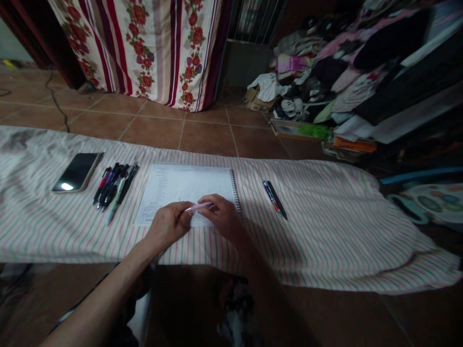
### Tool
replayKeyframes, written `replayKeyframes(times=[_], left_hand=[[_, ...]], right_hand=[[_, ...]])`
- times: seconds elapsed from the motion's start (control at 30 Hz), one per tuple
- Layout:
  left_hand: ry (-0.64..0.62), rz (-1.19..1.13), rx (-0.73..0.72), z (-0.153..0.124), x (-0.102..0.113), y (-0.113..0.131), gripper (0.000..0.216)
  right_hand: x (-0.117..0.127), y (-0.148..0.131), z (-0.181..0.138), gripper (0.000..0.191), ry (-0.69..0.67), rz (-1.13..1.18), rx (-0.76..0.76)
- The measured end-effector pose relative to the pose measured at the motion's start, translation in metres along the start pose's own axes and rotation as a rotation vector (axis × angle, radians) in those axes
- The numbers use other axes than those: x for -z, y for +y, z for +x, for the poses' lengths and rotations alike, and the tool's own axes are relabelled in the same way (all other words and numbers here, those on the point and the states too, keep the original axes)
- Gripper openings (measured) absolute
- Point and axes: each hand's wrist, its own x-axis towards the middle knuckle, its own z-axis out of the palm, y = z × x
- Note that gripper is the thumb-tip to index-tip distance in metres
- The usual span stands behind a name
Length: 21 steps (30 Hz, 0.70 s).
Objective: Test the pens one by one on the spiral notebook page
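A pink pen (199, 206) is held level between my two hands, above the lower part of a spiral notebook (191, 183). My left hand (170, 220) is closed at the pen's left end. My right hand (222, 214) pinches its right end with thumb and fingers. The notebook lies open to a white page with faint print, its wire binding on the right. Left of it rests a bunch of several pens (114, 185), mostly dark, with a pale green one at the near side. Two more pens (275, 198) lie side by side to the right.
A smartphone (77, 171) lies at the left on the striped cloth (325, 217) covering the table. Beyond the table are a tiled floor (206, 135) and a flowered curtain (155, 48). Piled clothes (347, 62) and a cardboard box (257, 100) stand at the far right.
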Motion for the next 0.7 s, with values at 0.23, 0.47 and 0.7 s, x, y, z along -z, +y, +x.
replayKeyframes(times=[0.23, 0.47, 0.7], left_hand=[[-0.04, 0.0, 0.03, -0.0014, 0.0003, 0.0008, 0.027], [-0.014, 0.042, -0.05, -0.0047, -0.0024, -0.0009, 0.021], [0.075, 0.045, -0.187, -0.0081, -0.0063, 0.0007, 0.027]], right_hand=[[0.001, 0.0002, -0.0015, 0.012, -0.014, -0.071, 0.037], [0.0024, -0.003, -0.0027, 0.018, -0.074, -0.089, -0.052], [0.0045, -0.0056, -0.0025, 0.034, -0.09, -0.095, -0.224]])
